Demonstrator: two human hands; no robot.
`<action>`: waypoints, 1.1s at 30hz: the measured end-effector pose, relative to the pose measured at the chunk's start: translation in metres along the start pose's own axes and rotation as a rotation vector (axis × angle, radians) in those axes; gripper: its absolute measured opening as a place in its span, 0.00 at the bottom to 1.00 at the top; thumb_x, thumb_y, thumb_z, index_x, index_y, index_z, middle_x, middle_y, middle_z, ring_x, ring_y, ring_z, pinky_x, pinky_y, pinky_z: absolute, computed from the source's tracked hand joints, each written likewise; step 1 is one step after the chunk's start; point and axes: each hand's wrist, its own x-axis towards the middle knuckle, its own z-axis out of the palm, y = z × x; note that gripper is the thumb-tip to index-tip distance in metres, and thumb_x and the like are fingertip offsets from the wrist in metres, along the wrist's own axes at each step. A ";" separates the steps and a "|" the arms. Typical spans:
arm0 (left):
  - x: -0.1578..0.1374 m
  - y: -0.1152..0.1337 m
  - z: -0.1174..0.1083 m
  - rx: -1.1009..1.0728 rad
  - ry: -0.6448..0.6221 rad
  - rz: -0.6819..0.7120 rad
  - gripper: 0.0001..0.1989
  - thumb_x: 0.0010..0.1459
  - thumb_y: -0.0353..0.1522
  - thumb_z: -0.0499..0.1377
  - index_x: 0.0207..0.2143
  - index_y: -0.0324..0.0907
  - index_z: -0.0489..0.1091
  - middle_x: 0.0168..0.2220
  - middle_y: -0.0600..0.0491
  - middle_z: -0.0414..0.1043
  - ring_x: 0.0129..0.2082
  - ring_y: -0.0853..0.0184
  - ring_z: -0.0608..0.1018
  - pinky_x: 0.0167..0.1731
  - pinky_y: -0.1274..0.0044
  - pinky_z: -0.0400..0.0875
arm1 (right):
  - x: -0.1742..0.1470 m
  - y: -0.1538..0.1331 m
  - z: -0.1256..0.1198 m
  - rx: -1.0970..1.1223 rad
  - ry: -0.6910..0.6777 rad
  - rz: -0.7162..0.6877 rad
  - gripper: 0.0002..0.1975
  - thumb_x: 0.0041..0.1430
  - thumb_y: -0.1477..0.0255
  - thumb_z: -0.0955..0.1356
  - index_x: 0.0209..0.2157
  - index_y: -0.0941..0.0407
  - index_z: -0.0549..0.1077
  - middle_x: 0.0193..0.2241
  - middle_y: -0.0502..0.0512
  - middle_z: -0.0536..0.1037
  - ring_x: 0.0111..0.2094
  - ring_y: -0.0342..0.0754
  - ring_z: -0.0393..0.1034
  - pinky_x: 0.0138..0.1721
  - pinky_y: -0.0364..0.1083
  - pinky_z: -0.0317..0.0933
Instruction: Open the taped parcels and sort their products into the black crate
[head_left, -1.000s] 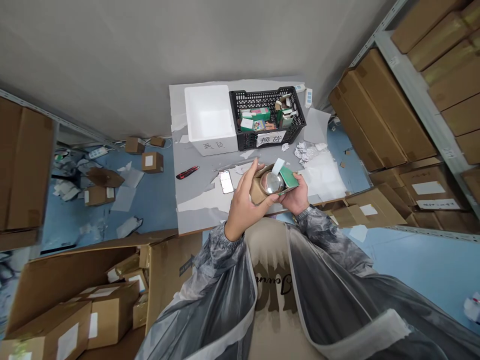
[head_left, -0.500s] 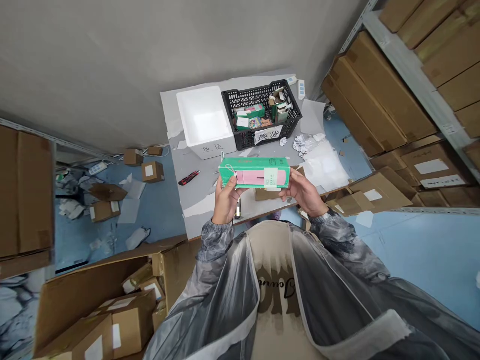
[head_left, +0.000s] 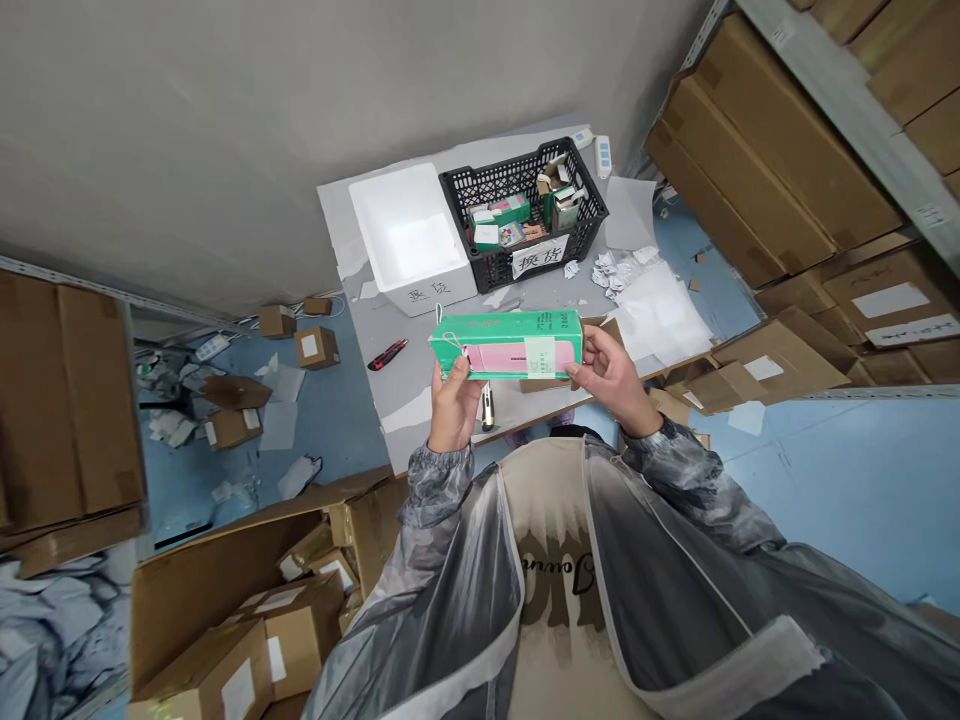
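Note:
A long green and pink box with a pale sticker is held level between my two hands, above the front of the table. My left hand grips its left end, thumb on the front face, where a thin white cord loops out. The right end is pinched by my right hand, thumb at the lower front corner. Below the box lies a yellow and black utility knife. Partly hidden behind the box is a brown cardboard piece. A red and black utility knife rests to the left.
On the table stand a white foam box and a black crate holding small boxes. Crumpled paper lies at right. A large carton of parcels stands at lower left; shelves with cartons rise on the right.
Both hands still hold the green and pink box, now tilted slightly so more of its top shows. My view has turned a little, shifting the table and its surroundings.

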 end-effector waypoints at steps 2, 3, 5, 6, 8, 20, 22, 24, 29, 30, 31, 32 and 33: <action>-0.001 0.001 -0.001 0.010 0.004 0.023 0.37 0.58 0.55 0.87 0.61 0.50 0.84 0.62 0.45 0.91 0.65 0.50 0.90 0.67 0.59 0.87 | -0.001 -0.001 0.003 -0.027 0.007 -0.036 0.35 0.55 0.54 0.93 0.57 0.49 0.84 0.45 0.53 0.88 0.36 0.48 0.78 0.31 0.43 0.75; 0.000 0.001 -0.002 0.014 0.002 0.025 0.38 0.57 0.56 0.87 0.62 0.50 0.84 0.62 0.44 0.91 0.67 0.49 0.89 0.68 0.59 0.86 | -0.003 -0.003 0.005 -0.047 0.012 -0.051 0.35 0.55 0.54 0.93 0.58 0.49 0.84 0.44 0.52 0.88 0.36 0.48 0.77 0.33 0.43 0.75; 0.002 0.000 -0.003 0.013 -0.004 0.002 0.40 0.57 0.58 0.86 0.63 0.50 0.84 0.62 0.44 0.91 0.71 0.47 0.87 0.70 0.58 0.84 | -0.007 -0.007 0.009 -0.099 0.024 -0.079 0.35 0.55 0.56 0.92 0.59 0.50 0.85 0.43 0.51 0.87 0.35 0.47 0.75 0.34 0.44 0.74; 0.003 -0.001 -0.004 0.007 -0.007 -0.022 0.40 0.58 0.59 0.85 0.63 0.50 0.84 0.62 0.44 0.91 0.72 0.47 0.86 0.71 0.58 0.84 | -0.009 -0.009 0.011 -0.131 0.030 -0.093 0.35 0.55 0.57 0.92 0.59 0.50 0.85 0.42 0.51 0.87 0.34 0.47 0.74 0.34 0.44 0.73; 0.005 -0.006 -0.004 -0.011 -0.018 -0.082 0.40 0.61 0.61 0.82 0.65 0.50 0.84 0.64 0.44 0.91 0.73 0.46 0.85 0.72 0.56 0.83 | -0.014 -0.015 0.013 -0.202 0.048 -0.121 0.34 0.55 0.59 0.92 0.59 0.50 0.86 0.40 0.50 0.86 0.33 0.46 0.72 0.33 0.45 0.71; 0.009 -0.038 0.011 -0.049 -0.054 -0.214 0.41 0.62 0.66 0.78 0.66 0.51 0.85 0.67 0.45 0.89 0.77 0.43 0.82 0.75 0.51 0.80 | -0.014 -0.023 0.003 -0.080 0.097 -0.090 0.24 0.70 0.44 0.84 0.46 0.48 0.84 0.35 0.50 0.82 0.30 0.47 0.74 0.30 0.46 0.74; 0.010 -0.039 0.016 -0.042 -0.053 -0.222 0.41 0.62 0.64 0.79 0.66 0.50 0.85 0.68 0.43 0.88 0.78 0.43 0.81 0.76 0.50 0.80 | -0.009 -0.022 -0.006 -0.017 0.058 -0.052 0.26 0.69 0.43 0.85 0.43 0.48 0.81 0.32 0.48 0.80 0.28 0.46 0.72 0.28 0.45 0.72; 0.012 -0.039 0.023 -0.021 -0.048 -0.207 0.41 0.61 0.63 0.80 0.67 0.49 0.84 0.68 0.42 0.88 0.78 0.43 0.81 0.76 0.50 0.80 | -0.004 -0.020 -0.018 0.009 0.035 -0.016 0.27 0.69 0.41 0.85 0.42 0.48 0.79 0.31 0.47 0.78 0.28 0.45 0.71 0.27 0.44 0.72; 0.014 -0.039 0.040 0.112 -0.014 -0.028 0.45 0.56 0.65 0.83 0.67 0.50 0.84 0.64 0.42 0.89 0.72 0.44 0.86 0.74 0.55 0.82 | 0.009 -0.012 -0.044 0.085 0.057 0.058 0.28 0.67 0.39 0.85 0.44 0.48 0.81 0.35 0.48 0.81 0.33 0.47 0.76 0.30 0.45 0.78; 0.014 -0.039 0.042 0.163 -0.007 0.027 0.46 0.57 0.65 0.82 0.68 0.51 0.83 0.64 0.42 0.89 0.71 0.45 0.87 0.73 0.56 0.83 | 0.012 -0.010 -0.048 0.110 0.069 0.081 0.29 0.67 0.38 0.84 0.45 0.48 0.83 0.38 0.50 0.84 0.36 0.49 0.78 0.31 0.45 0.80; 0.014 -0.038 0.044 0.232 0.001 0.088 0.47 0.58 0.66 0.81 0.69 0.51 0.82 0.64 0.43 0.89 0.69 0.46 0.88 0.72 0.56 0.84 | 0.015 -0.007 -0.053 0.145 0.074 0.111 0.30 0.68 0.35 0.82 0.47 0.47 0.84 0.40 0.51 0.86 0.39 0.51 0.81 0.32 0.45 0.81; 0.013 -0.037 0.045 0.325 0.005 0.153 0.47 0.60 0.67 0.80 0.70 0.51 0.80 0.64 0.43 0.88 0.68 0.47 0.88 0.71 0.57 0.85 | 0.019 -0.004 -0.057 0.192 0.068 0.150 0.32 0.70 0.32 0.79 0.49 0.47 0.85 0.42 0.53 0.88 0.43 0.54 0.84 0.34 0.47 0.83; 0.012 -0.035 0.046 0.439 0.006 0.225 0.47 0.61 0.67 0.79 0.71 0.51 0.79 0.65 0.43 0.87 0.67 0.47 0.89 0.69 0.58 0.85 | 0.022 -0.001 -0.060 0.249 0.050 0.197 0.34 0.72 0.30 0.75 0.52 0.47 0.86 0.44 0.54 0.90 0.46 0.56 0.86 0.36 0.49 0.85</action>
